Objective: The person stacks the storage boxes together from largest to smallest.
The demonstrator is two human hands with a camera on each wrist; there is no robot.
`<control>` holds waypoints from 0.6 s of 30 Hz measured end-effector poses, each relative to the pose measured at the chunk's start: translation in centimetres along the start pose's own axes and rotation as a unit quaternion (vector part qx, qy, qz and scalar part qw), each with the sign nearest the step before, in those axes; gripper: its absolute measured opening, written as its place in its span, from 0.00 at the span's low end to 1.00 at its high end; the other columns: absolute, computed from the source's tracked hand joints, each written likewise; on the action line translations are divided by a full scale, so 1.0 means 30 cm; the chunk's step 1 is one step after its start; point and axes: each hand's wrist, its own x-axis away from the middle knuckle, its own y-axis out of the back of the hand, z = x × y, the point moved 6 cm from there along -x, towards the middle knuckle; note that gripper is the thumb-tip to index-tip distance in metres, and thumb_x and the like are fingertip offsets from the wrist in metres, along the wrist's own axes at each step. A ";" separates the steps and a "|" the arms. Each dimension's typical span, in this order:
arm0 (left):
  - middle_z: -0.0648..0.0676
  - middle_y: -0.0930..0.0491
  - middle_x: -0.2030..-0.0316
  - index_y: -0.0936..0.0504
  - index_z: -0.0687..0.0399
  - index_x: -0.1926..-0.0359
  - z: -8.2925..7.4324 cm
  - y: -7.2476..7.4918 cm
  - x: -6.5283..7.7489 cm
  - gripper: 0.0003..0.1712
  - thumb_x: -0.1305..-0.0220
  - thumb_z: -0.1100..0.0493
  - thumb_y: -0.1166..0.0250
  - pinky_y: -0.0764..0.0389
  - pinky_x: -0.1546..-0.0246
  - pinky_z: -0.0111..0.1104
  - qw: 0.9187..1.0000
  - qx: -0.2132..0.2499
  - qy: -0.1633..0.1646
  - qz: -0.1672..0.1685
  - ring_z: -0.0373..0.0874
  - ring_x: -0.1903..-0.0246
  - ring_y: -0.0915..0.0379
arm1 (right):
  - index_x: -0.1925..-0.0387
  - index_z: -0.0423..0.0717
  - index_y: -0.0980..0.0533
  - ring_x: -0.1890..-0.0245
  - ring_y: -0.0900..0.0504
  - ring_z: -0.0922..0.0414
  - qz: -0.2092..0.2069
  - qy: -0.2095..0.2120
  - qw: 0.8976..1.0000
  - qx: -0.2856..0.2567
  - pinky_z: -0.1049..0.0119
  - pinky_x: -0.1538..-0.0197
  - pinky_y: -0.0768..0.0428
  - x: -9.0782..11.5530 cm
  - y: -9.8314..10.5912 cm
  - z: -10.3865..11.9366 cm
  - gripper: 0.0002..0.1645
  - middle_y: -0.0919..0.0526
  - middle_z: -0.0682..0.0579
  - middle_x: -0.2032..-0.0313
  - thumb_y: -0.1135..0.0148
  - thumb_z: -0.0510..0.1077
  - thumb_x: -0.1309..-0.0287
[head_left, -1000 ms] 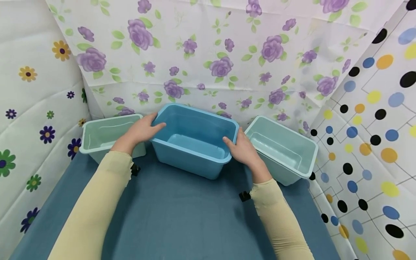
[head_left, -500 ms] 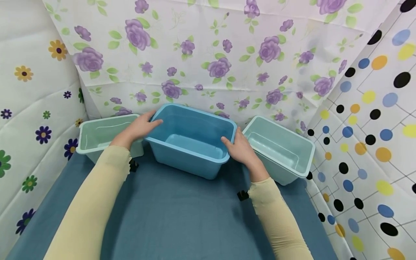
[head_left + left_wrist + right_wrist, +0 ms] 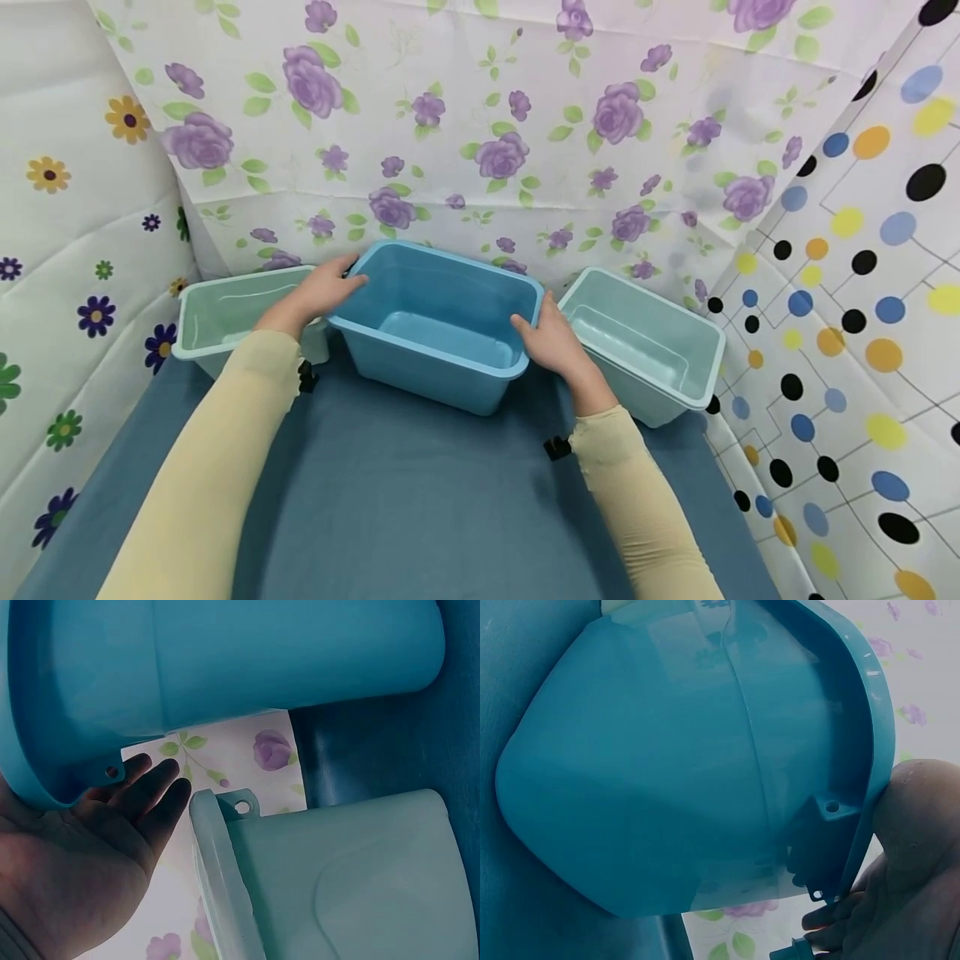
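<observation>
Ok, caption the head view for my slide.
Left hand and right hand hold a blue bin by its ends, pale green bins on either side, floral backdrop behind.

One blue bin [image 3: 420, 364], two pale-green bins [image 3: 234, 312] [image 3: 637, 337], two hands [image 3: 313, 296] [image 3: 555, 337].

Pale yellow long sleeves, plain. Left sleeve [image 3: 198, 475] mostly smooth; right sleeve [image 3: 648, 521] finely creased along the forearm. Left cuff [image 3: 272, 358] uneven-edged. Small boxy black pieces: left wrist piece [image 3: 307, 377], right wrist piece [image 3: 557, 448].
</observation>
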 end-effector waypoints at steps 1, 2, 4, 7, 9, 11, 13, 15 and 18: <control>0.71 0.52 0.13 0.55 0.62 0.10 0.000 0.000 -0.002 0.44 0.09 0.48 0.48 0.46 0.19 0.67 1.000 -0.001 0.000 -0.001 0.72 0.16 0.53 | 0.12 0.33 0.69 0.12 0.58 0.35 0.001 0.000 1.000 0.000 0.37 0.14 0.51 -0.001 0.001 -0.001 0.59 0.63 0.33 0.11 0.49 0.64 0.13; 0.71 0.51 0.13 0.55 0.63 0.10 -0.001 0.001 -0.002 0.44 0.10 0.48 0.47 0.45 0.20 0.67 1.000 -0.001 0.001 -0.002 0.73 0.16 0.53 | 0.12 0.33 0.69 0.12 0.58 0.35 0.001 -0.001 1.000 -0.003 0.36 0.14 0.51 -0.002 0.001 -0.001 0.59 0.63 0.33 0.11 0.49 0.64 0.13; 0.72 0.51 0.13 0.56 0.63 0.10 -0.005 0.003 -0.001 0.44 0.10 0.49 0.46 0.45 0.20 0.67 1.000 -0.003 -0.001 -0.003 0.73 0.16 0.52 | 0.12 0.32 0.69 0.12 0.58 0.35 0.002 0.000 1.000 -0.003 0.36 0.14 0.51 -0.004 0.001 0.000 0.60 0.62 0.33 0.11 0.49 0.64 0.13; 0.72 0.50 0.14 0.55 0.63 0.10 -0.008 0.005 0.000 0.44 0.10 0.49 0.46 0.44 0.20 0.68 1.000 -0.002 -0.001 -0.003 0.74 0.16 0.51 | 0.12 0.33 0.69 0.12 0.58 0.35 0.004 0.002 1.000 -0.010 0.36 0.14 0.51 -0.007 0.002 0.004 0.60 0.62 0.33 0.11 0.48 0.64 0.13; 0.72 0.51 0.13 0.56 0.63 0.10 -0.009 0.005 -0.001 0.44 0.10 0.49 0.47 0.45 0.20 0.68 1.000 -0.001 0.000 0.000 0.74 0.16 0.52 | 0.12 0.33 0.70 0.12 0.58 0.34 0.003 0.002 1.000 -0.016 0.36 0.15 0.51 -0.008 0.002 0.005 0.61 0.62 0.32 0.11 0.48 0.65 0.14; 0.72 0.51 0.13 0.56 0.63 0.10 -0.009 0.005 -0.005 0.44 0.10 0.49 0.47 0.45 0.20 0.67 1.000 0.000 0.003 0.003 0.73 0.16 0.53 | 0.12 0.33 0.70 0.12 0.58 0.34 0.003 0.001 1.000 -0.022 0.35 0.15 0.50 -0.009 0.002 0.004 0.61 0.62 0.32 0.11 0.47 0.65 0.14; 0.72 0.51 0.13 0.55 0.63 0.10 -0.009 0.003 -0.010 0.43 0.09 0.50 0.47 0.45 0.20 0.67 1.000 -0.001 0.003 0.006 0.73 0.16 0.53 | 0.12 0.33 0.69 0.12 0.57 0.33 0.001 -0.001 1.000 -0.025 0.35 0.15 0.50 -0.011 0.001 0.002 0.61 0.61 0.32 0.12 0.47 0.65 0.14; 0.72 0.50 0.13 0.55 0.63 0.10 -0.011 0.000 -0.016 0.43 0.09 0.50 0.47 0.45 0.20 0.67 1.000 -0.005 0.001 0.007 0.73 0.16 0.52 | 0.12 0.32 0.69 0.12 0.57 0.33 0.000 -0.004 1.000 -0.027 0.34 0.15 0.50 -0.010 0.001 0.000 0.62 0.61 0.31 0.12 0.47 0.66 0.14; 0.71 0.49 0.14 0.55 0.62 0.09 -0.012 -0.005 -0.026 0.43 0.09 0.50 0.47 0.44 0.20 0.67 1.000 -0.007 -0.004 0.006 0.73 0.16 0.51 | 0.12 0.32 0.68 0.12 0.57 0.33 -0.004 -0.007 1.000 -0.029 0.34 0.15 0.50 -0.007 0.003 0.001 0.63 0.61 0.31 0.12 0.47 0.67 0.15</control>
